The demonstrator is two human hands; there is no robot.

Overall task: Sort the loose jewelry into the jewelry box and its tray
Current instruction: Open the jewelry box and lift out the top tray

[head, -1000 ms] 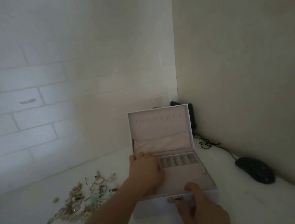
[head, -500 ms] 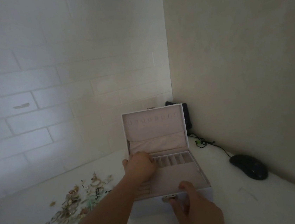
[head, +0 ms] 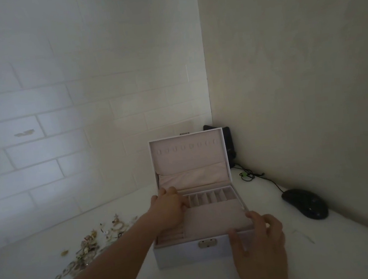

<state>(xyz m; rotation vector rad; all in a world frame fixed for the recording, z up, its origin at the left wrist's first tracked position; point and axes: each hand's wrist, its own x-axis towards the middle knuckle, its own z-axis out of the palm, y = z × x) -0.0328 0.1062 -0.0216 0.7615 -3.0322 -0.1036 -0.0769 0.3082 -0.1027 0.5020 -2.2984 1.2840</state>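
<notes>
Jewelry box stood open near the middle of the white worktop, its lid raised upright toward the wall corner and its metal clasp facing the person. Inside lay the beige tray, with a row of narrow slots along its far edge. Left hand reached across the box's left side, fingers curled over the tray's far left corner, grasping it. Right hand took a grip on the near right corner, thumb on the front wall and fingers bent over the rim. Loose jewelry lay in a scattered heap on the worktop, left of the box and apart from it. Farther right sat a black computer mouse, its cable running back toward a dark object behind the lid
</notes>
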